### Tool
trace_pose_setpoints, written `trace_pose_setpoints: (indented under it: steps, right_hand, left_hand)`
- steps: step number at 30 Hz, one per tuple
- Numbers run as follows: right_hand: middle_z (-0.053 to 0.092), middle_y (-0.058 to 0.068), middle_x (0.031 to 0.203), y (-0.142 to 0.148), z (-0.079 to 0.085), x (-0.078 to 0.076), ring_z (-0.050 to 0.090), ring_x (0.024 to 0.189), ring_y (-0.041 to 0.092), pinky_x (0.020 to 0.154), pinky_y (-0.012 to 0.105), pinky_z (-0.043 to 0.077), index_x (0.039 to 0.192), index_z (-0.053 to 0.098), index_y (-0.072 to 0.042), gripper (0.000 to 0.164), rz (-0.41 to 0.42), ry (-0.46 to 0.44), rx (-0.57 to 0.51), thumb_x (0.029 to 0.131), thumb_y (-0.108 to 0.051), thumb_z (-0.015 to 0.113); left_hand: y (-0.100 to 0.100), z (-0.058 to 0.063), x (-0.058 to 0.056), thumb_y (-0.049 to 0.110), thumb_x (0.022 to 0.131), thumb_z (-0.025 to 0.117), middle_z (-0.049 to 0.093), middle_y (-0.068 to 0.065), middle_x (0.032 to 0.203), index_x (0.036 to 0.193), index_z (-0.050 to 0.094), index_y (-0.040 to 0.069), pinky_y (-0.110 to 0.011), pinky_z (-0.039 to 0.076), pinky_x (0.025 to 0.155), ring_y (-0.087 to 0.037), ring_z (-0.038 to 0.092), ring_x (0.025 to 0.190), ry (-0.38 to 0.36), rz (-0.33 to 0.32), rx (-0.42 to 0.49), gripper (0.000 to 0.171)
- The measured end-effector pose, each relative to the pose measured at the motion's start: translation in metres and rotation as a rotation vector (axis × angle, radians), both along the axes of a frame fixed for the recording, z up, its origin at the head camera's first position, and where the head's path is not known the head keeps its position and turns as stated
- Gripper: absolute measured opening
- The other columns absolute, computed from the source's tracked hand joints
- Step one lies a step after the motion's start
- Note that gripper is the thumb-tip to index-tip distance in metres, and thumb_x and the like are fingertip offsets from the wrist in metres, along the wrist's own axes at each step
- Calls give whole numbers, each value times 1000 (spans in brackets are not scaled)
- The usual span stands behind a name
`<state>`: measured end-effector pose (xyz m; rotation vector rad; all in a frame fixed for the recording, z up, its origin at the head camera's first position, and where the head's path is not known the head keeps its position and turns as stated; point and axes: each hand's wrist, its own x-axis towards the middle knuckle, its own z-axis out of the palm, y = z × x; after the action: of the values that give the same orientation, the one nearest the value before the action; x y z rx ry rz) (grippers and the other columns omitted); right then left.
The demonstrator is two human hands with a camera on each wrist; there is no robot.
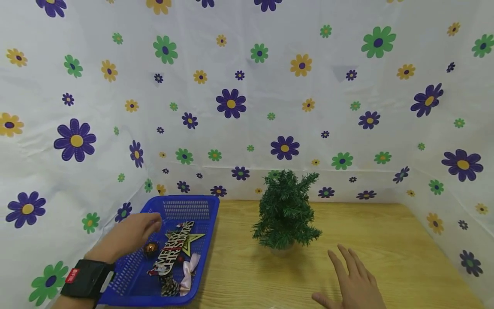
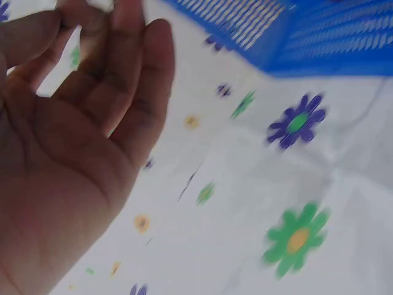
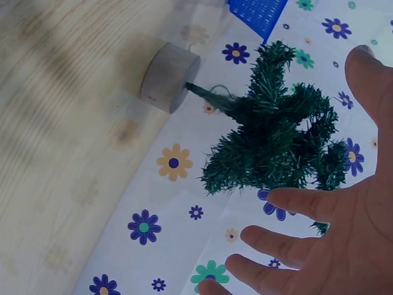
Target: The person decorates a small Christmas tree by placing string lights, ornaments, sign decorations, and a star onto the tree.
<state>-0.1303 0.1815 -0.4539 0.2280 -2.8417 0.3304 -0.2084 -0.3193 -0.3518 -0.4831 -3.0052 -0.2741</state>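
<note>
My left hand [image 1: 133,234] is over the left side of a blue plastic basket [image 1: 210,240], its fingers loosely bent with nothing seen in them. Just below it lies a shiny copper-brown ball ornament [image 1: 151,249]. Beside the ball are a "Merry Christmas" sign [image 1: 171,251], a gold-green star [image 1: 191,243], a pink bow [image 1: 189,274] and a pine cone [image 1: 169,285]. A small green artificial Christmas tree [image 1: 286,210] stands upright on the table. Fingers spread, my right hand [image 1: 353,283] hovers to the front right of the tree, apart from it.
The wooden table [image 1: 386,240] reaches back to a white flower-printed cloth [image 1: 247,128], which also covers both sides. The tree's round pale base [image 3: 169,77] shows in the right wrist view. A black band [image 1: 86,278] is strapped on the left wrist.
</note>
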Motion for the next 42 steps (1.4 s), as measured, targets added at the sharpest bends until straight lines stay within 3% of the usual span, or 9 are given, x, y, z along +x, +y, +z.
trace_pose_setpoints:
  steps: [12, 17, 23, 26, 29, 32, 34, 37, 42]
  right_hand:
    - [43, 11, 139, -13, 24, -7, 48, 119, 34, 79, 56, 48, 132, 50, -12, 84, 151, 267, -71, 71, -68, 64]
    - [43, 7, 140, -38, 59, -9, 47, 121, 27, 83, 48, 49, 135, 47, -14, 75, 294, 409, -178, 75, -52, 71]
    - [37, 3, 146, -76, 120, -15, 43, 129, 19, 96, 41, 46, 144, 33, -16, 73, 503, 458, -343, 84, -34, 69]
    - [35, 1, 148, -94, 145, -16, 40, 133, 16, 100, 38, 45, 146, 27, -16, 70, 667, 355, -496, 88, -26, 65]
    - [41, 3, 145, -108, 159, -14, 43, 131, 17, 102, 37, 44, 144, 30, -13, 55, 899, 136, -739, 95, -14, 55]
    - [60, 15, 115, -111, 162, -10, 61, 108, 21, 91, 38, 51, 131, 44, -2, 33, 1147, -127, -1010, 99, -2, 40]
    - [59, 18, 85, -105, 161, -7, 64, 80, 21, 76, 38, 55, 117, 50, 6, 26, 1251, -276, -1156, 100, 3, 31]
    - [37, 13, 63, -85, 161, -4, 44, 49, 18, 46, 34, 48, 101, 48, 11, 28, 1281, -393, -1276, 101, 4, 21]
    - [23, 3, 63, -36, 163, -4, 18, 42, 15, 32, 29, 22, 100, 50, 3, 33, 1051, -413, -1251, 103, -4, 18]
  left_hand:
    - [38, 65, 10, 13, 91, 60, 44, 1, 70, 95, 66, 12, -17, 36, 50, -10, 37, 61, 628, -4, 168, 7]
    - [67, 97, 18, 7, 88, 63, 39, 0, 72, 93, 67, 10, -14, 29, 52, -7, 33, 64, 789, -72, 268, 7]
    - [116, 131, 35, 0, 85, 64, 43, -4, 75, 92, 69, 8, -14, 29, 53, -6, 34, 64, 908, -248, 379, 12]
    - [141, 144, 47, -1, 85, 62, 46, -6, 77, 92, 69, 7, -14, 30, 54, -6, 37, 65, 927, -343, 404, 13]
    - [161, 152, 59, 2, 88, 58, 46, -5, 78, 93, 68, 8, -14, 29, 55, -6, 38, 66, 927, -410, 414, 12]
    - [174, 155, 68, 6, 90, 57, 46, -3, 78, 94, 68, 9, -14, 29, 56, -6, 40, 66, 900, -426, 417, 12]
    - [178, 153, 71, 6, 91, 57, 46, -2, 78, 93, 67, 10, -13, 30, 55, -6, 41, 66, 876, -414, 414, 12]
    - [176, 147, 71, 6, 91, 57, 46, 0, 77, 92, 67, 10, -13, 30, 55, -6, 40, 66, 842, -390, 407, 11]
    - [164, 125, 61, 9, 92, 58, 45, 7, 77, 93, 66, 15, -14, 31, 53, -2, 37, 64, 707, -394, 377, 10]
